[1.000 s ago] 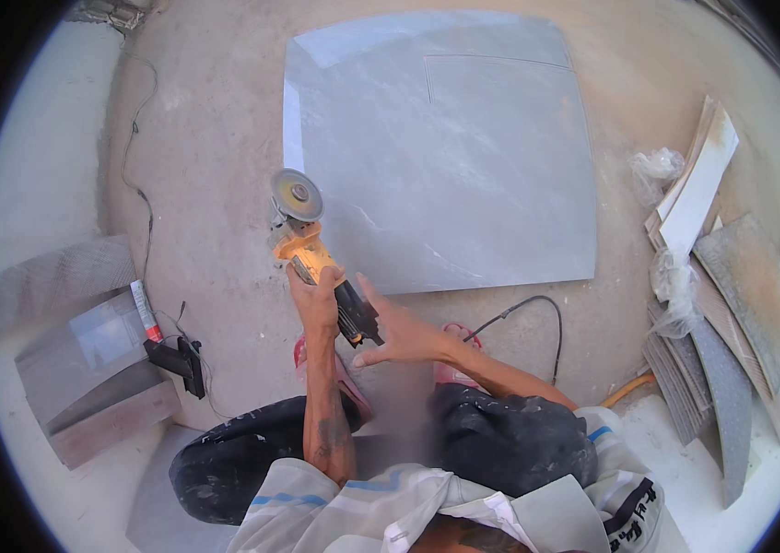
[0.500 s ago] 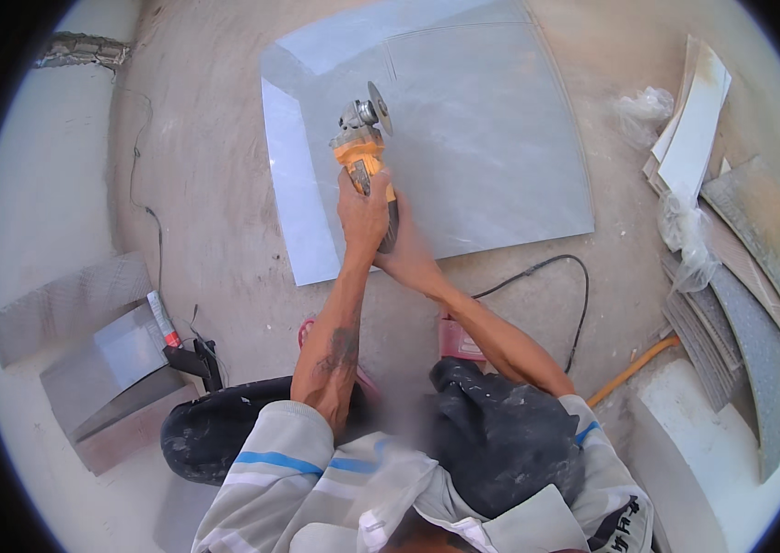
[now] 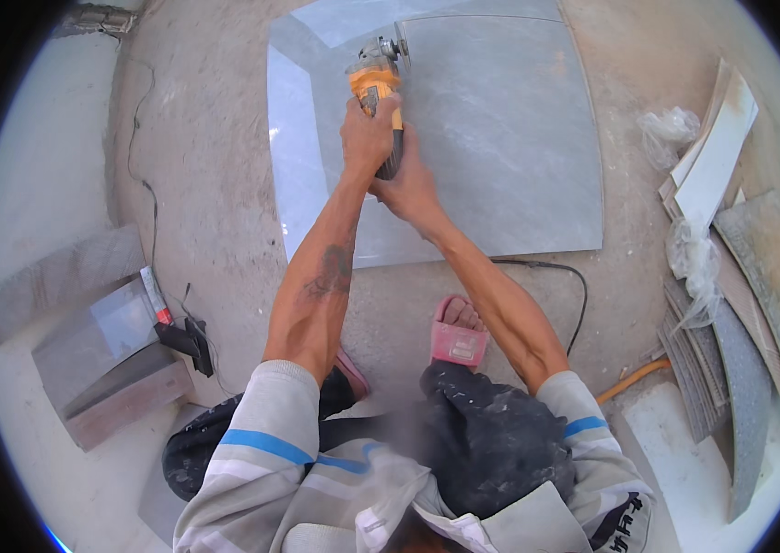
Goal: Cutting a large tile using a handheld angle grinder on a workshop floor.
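Both my hands grip a yellow and black angle grinder (image 3: 377,85) over a large grey tile (image 3: 491,138) lying on the floor. My left hand (image 3: 369,136) is wrapped round the body of the tool, and my right hand (image 3: 408,180) closes on its black rear handle. The cutting disc (image 3: 403,46) stands on edge at the tool's far right side, by a thin dark line on the tile near its far edge. Whether the disc touches the tile I cannot tell. A black cord (image 3: 551,266) curves over the floor at the tile's near right.
Tile offcuts (image 3: 747,346) and crumpled clear plastic (image 3: 689,267) lie at the right, with an orange hose-like piece (image 3: 634,378) beside them. At the left are more tile pieces (image 3: 90,341), a white and red tube (image 3: 156,293) and a thin cable (image 3: 144,184). My pink sandal (image 3: 460,341) stands near the tile.
Both hands have carried the angle grinder farther away from me, and its disc is now by the line near the tile's far edge. My arms reach out more.
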